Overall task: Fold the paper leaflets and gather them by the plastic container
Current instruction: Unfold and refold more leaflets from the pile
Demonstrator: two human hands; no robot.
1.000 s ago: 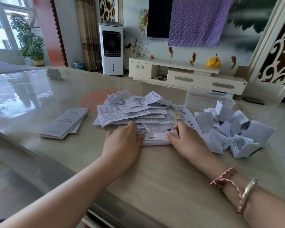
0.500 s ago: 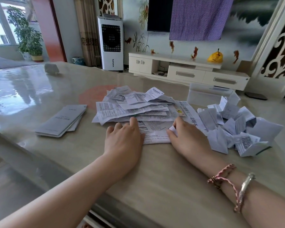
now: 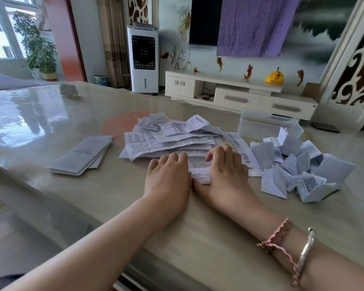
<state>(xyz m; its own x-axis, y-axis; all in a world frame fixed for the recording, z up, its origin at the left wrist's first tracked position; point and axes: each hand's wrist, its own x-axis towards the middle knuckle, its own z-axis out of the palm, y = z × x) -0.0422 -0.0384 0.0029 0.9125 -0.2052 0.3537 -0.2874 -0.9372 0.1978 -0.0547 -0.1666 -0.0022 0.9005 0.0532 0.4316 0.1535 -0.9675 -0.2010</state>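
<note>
The fingers of the left hand lie close together and flat, palm down, their tips reaching the near edge of the loose pile of leaflets. The fingers of the right hand are also together, curved a little, pressing down on a single leaflet at the near side of that pile. The two hands touch side by side, and a folded edge of the leaflet shows in the gap between them. Whether either thumb grips the paper underneath cannot be told.

The pressed leaflet lies at the front of the pile, partly under it. The pile itself is a spread of unfolded printed sheets, overlapping at many angles. Just right of the pile is a heap of folded leaflets, many standing up like small tents. Behind that heap, and right of the pile's far end, sits the clear plastic container, with the heap touching or nearly touching its near side.

Left of the pile, well apart, lies a short stack of grey booklets, fanned slightly. Everything rests on a glossy beige table. On the right wrist are a pink braided cord and a silver bangle.
</note>
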